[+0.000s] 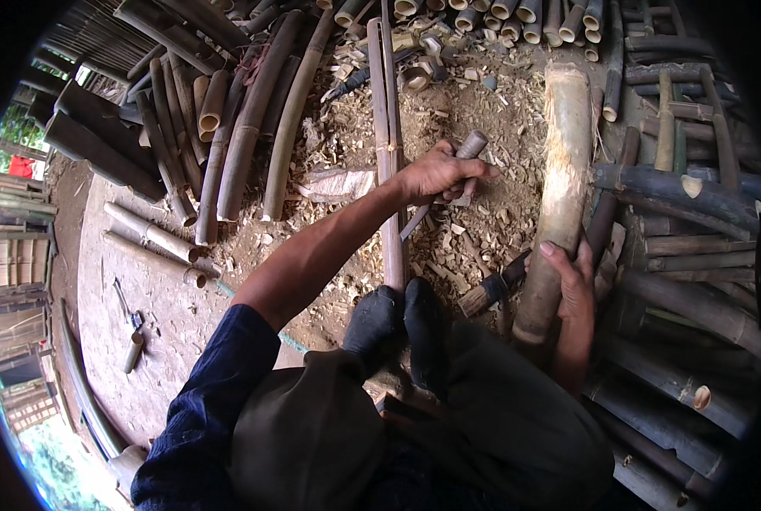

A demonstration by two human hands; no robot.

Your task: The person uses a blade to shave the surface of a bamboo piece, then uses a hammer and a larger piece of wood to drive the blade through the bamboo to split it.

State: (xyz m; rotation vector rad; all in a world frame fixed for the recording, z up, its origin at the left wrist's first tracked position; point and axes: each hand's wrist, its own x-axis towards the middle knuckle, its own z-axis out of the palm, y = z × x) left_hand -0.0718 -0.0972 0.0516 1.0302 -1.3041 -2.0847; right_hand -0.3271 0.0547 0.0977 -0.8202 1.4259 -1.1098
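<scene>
The left hand (pixel 449 175) clasps a tool (pixel 472 145) by its round handle while the right hand (pixel 572 272), watched from my distant controls, grips the near half of a thick bamboo (pixel 559 187). The bamboo stretches away from the right palm to beyond the left hand, its far part scraped pale; I cannot tell whether that far end touches the ground. A dark strip, which I take for the tool's blade, slants back from the left hand beside a split pole (pixel 391 230) that passes under the left wrist toward the feet (pixel 376 319). I judge the step to be steadying the bamboo with the tool ready. Done well, it calls for a firm right grip well below the pale wood, the near end braced against slipping, and the blade angled clear of feet and right fingers. Chips (pixel 459 228) litter the dirt floor (pixel 517 111) between and beyond both hands. Left of the left hand lies a grey slab (pixel 108 298) bearing a small implement (pixel 133 351); poles (pixel 253 136) crowd its far side, and a rack of darker lengths (pixel 696 298) fills the space to the right hand's right. Daylight enters at far left.
</scene>
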